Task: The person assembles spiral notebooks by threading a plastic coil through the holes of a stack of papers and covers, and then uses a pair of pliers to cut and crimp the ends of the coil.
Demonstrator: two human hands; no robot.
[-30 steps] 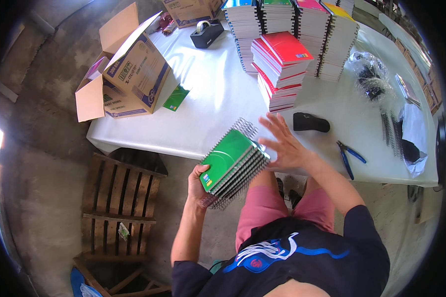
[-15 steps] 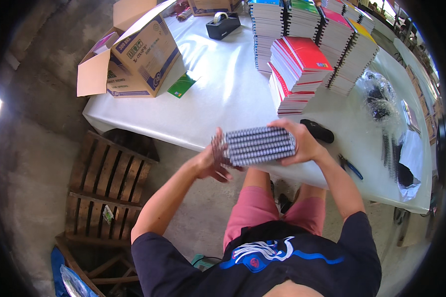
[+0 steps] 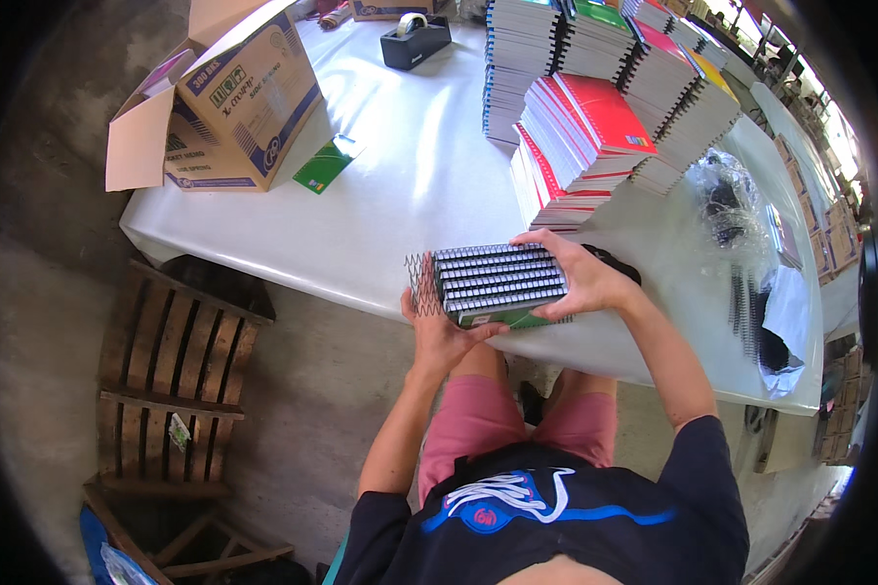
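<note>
Between my hands, over the table's front edge, is a stack of spiral notebooks (image 3: pixel 502 278), spines with black wire coils turned up toward me. A green cover shows along the stack's lower side. Loose ends of the wire coils (image 3: pixel 419 285) stick out past the stack's left end. My left hand (image 3: pixel 441 336) is closed around that end, fingers behind the protruding coils and thumb stretched under the near side. At the right end my right hand (image 3: pixel 585 278) grips the stack, fingers over the top and thumb on the near side.
Red notebooks (image 3: pixel 595 127) are piled beyond my hands, with taller notebook stacks (image 3: pixel 522 68) behind. A cardboard box (image 3: pixel 244 107), green card (image 3: pixel 324 166) and tape dispenser (image 3: pixel 417 41) are at the left. Spare coils (image 3: pixel 746 307) lie right. A wooden slatted chair (image 3: pixel 171 380) stands left.
My left hand has come in against the stack's left end, its thumb now beneath. The stack has tilted, so its green cover shows. The view has shifted a little.
</note>
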